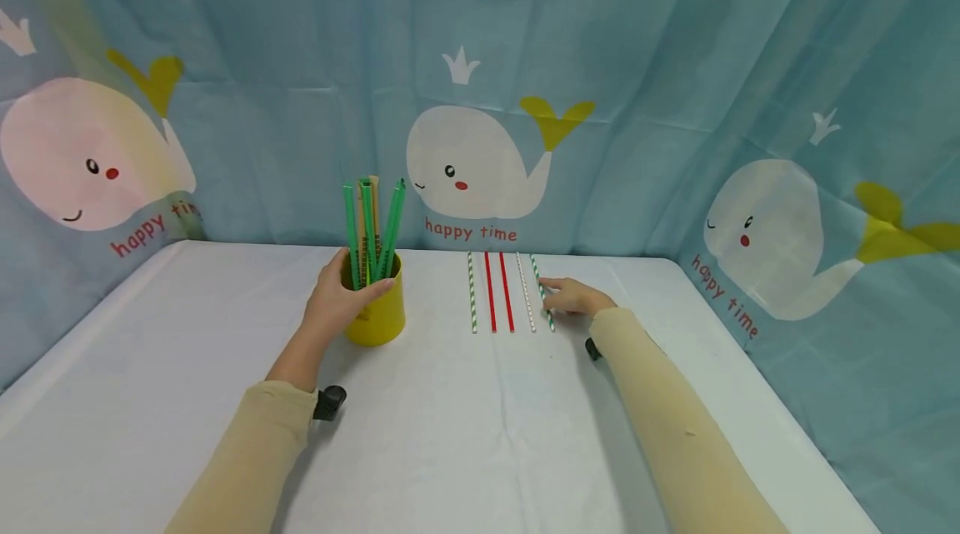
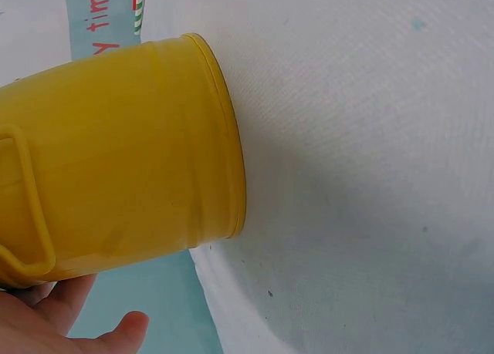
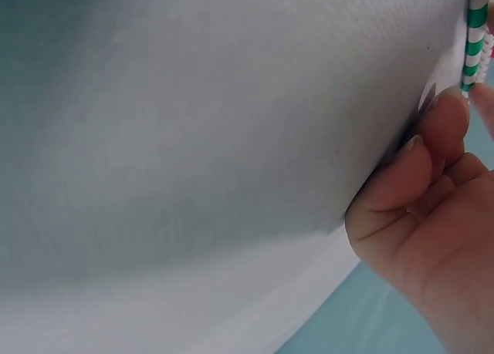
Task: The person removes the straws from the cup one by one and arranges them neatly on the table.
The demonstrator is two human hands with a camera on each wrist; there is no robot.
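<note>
1. Head: gripping yellow cup (image 1: pixel 375 326) of sticks (image 1: pixel 396 217) on desk (image 1: pixel 435 451) with left hand (image 1: pixel 337 296); resting right hand (image 1: pixel 573 298) at rightmost green-striped straw (image 1: pixel 551 320).
2. Left wrist: touching cup near handle (image 2: pixel 38 211).
3. Right wrist: curling fingers (image 3: pixel 401 177) beside straw; cannot tell whether pinched.

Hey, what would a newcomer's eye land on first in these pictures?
Probably the yellow cup of green sticks, left of centre on the white table, with the left hand around it. Then the five straws in a row to its right, the right hand at the rightmost one. Whales line the blue curtain behind.
</note>
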